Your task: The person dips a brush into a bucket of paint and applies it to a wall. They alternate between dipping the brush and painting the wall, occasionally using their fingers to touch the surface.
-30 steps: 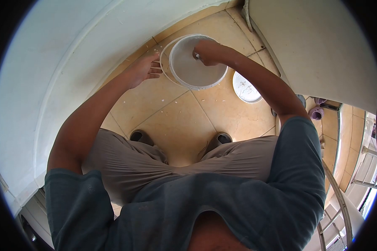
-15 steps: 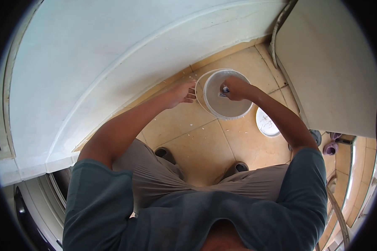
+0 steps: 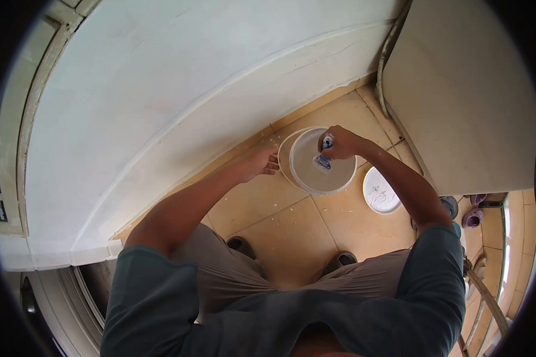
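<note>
My right hand (image 3: 337,144) is closed around the handle of a brush (image 3: 323,162) with blue and white on it. The brush head points down inside a white bucket (image 3: 344,183) standing on the tiled floor. Pale material covers much of the bucket's inside. To the left, my left hand (image 3: 259,162) is held out with its fingers apart and slightly bent. Its fingertips are right by the thin bucket handle (image 3: 284,169), which hangs out over the bucket's left side.
A round white lid (image 3: 381,191) with dark marks lies right of the bucket. Small white flecks dot the floor tiles (image 3: 280,232). A pale wall (image 3: 208,89) rises ahead, and a large flat panel (image 3: 464,101) stands at right. Purple shoes (image 3: 473,218) are beyond my right arm.
The brush has been raised, so more of its handle and head now shows above the bucket's inside. The whole view has shifted, with bucket and hands lower in it.
</note>
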Motion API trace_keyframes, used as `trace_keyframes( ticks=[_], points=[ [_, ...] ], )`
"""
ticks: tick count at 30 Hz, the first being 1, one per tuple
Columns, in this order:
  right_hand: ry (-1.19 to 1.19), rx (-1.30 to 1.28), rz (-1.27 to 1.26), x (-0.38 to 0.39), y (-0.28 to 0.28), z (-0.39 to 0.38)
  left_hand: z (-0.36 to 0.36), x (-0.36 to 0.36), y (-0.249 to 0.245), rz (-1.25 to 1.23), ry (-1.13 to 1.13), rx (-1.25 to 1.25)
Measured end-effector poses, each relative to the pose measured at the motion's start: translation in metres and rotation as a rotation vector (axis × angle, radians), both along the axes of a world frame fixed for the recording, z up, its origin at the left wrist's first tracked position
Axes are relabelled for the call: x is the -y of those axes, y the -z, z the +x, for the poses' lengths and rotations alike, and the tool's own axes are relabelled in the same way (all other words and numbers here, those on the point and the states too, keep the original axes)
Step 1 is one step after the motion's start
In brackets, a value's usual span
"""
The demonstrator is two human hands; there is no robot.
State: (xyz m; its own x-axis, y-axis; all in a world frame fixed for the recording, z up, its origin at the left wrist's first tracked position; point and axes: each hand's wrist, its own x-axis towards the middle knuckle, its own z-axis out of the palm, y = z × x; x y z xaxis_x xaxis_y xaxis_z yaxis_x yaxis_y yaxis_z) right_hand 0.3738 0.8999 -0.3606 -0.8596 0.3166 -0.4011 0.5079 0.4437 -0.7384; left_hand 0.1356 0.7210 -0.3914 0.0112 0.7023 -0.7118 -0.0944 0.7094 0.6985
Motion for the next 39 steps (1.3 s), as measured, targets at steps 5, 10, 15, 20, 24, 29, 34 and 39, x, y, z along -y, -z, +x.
trace_keyframes(
  ticks=[5,10,15,20,24,29,34,39],
  points=[
    [0.246,-0.186,-0.289,-0.023,-0.009,0.018,0.001,0.003,0.01,-0.007,-0.013,-0.005],
    [0.311,-0.215,-0.301,-0.035,-0.017,0.021,-0.001,0.003,0.016,-0.018,-0.029,0.012],
    [0.272,-0.199,-0.214,-0.031,-0.016,0.019,0.001,0.0,0.009,-0.007,-0.029,0.025],
    [0.21,-0.164,-0.094,-0.03,-0.004,0.015,0.008,0.003,0.001,0.001,-0.001,0.0],
    [0.253,-0.184,-0.111,-0.029,-0.006,0.015,0.012,-0.001,-0.009,-0.021,-0.008,-0.051],
    [0.191,-0.176,-0.053,-0.024,-0.012,0.011,0.013,0.002,-0.004,0.012,-0.008,-0.045],
    [0.221,-0.175,-0.027,-0.017,-0.023,0.011,0.01,0.0,-0.006,0.021,0.006,-0.046],
    [0.173,-0.203,-0.033,-0.021,-0.027,0.01,0.012,0.002,-0.005,0.023,-0.024,-0.052]
  ],
)
